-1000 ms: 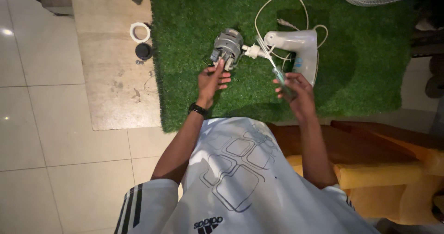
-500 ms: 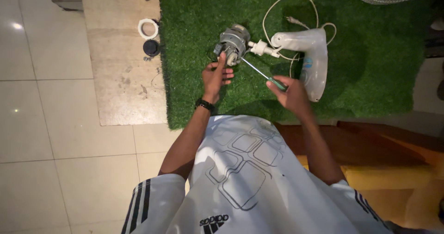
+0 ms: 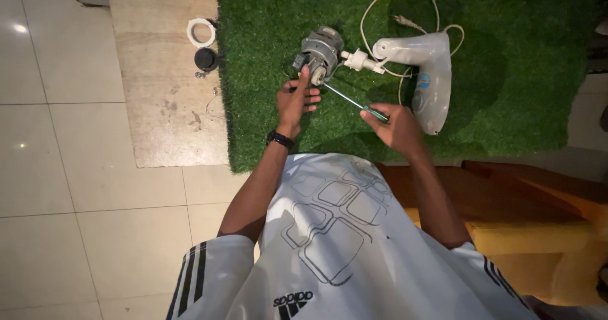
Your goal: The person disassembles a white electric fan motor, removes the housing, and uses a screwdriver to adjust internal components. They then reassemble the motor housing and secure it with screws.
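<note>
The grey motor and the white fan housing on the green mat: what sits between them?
In the head view, a small white connector piece joins the grey motor to the white fan housing.

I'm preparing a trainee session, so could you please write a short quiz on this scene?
1. True or false: the right hand holds a screwdriver.
2. What does the left hand touch?
3. The motor lies on: A tiles, B green mat, C wood.

Key: 1 true; 2 the motor; 3 B.
</note>
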